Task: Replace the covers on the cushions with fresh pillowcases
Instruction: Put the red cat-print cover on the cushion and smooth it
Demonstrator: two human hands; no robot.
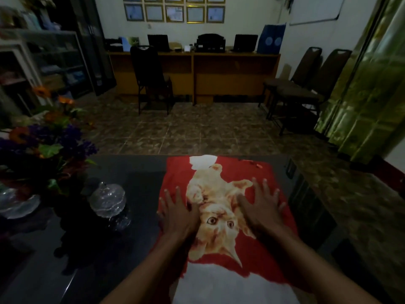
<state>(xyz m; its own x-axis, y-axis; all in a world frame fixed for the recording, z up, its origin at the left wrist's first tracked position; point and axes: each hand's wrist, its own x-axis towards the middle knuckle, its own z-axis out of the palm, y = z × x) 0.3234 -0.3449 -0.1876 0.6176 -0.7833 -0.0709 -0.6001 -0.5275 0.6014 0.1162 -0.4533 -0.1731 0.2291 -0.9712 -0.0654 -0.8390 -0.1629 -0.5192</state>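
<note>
Hands lie flat on a red cushion (221, 187) printed with an orange kitten: the left hand (179, 212) presses beside the kitten's face with fingers straight and spread, and the right hand (262, 207) presses on the other side of the print, fingers likewise splayed wide and holding nothing. Both forearms reach in from the near edge of the view. The cushion rests on a dark glossy table (135, 172), toward its right side, with a white patch of fabric (230, 286) showing at the near end under the red and a smaller white patch (202, 162) at the far edge. Left of the cushion, apart from it, stands a clear glass jar (108, 199) with a lid, and beyond that a bunch of orange and purple flowers (43, 139). Farther off, across a tiled floor (197, 132), a long wooden desk (195, 73) stands against the wall with dark monitors on it, a dark chair (151, 75) in front of it and two more chairs (306, 84) by the right wall. Framed certificates (175, 9) hang above the desk.
</note>
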